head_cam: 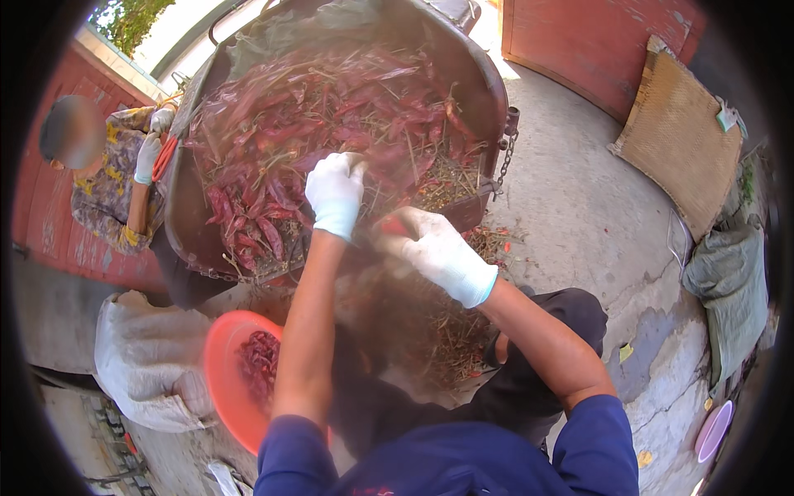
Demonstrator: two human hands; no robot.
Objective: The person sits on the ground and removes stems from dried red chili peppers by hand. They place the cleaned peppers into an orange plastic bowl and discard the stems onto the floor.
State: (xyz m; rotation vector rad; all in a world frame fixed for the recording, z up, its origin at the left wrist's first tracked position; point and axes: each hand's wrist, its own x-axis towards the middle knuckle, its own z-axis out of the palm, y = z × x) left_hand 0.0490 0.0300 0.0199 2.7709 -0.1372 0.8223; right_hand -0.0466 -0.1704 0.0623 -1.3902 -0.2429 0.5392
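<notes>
A heap of dried red chili peppers, mixed with dry stems, fills the metal bed of a cart in front of me. My left hand, in a white knit glove with a light-blue cuff, is over the near part of the heap. Its fingers curl down, and their tips are hidden. My right hand, gloved likewise, is just off the bed's near edge. Between its blurred thumb and fingers shows a red piece, seemingly a chili pepper. Beside my left forearm, an orange-red plastic basin holds dark red peppers.
A co-worker with white gloves is at the cart's left side. Stems and debris litter the concrete by my feet. A stuffed white sack is left of the basin. A chain hangs at the cart's right corner; a woven mat lies beyond.
</notes>
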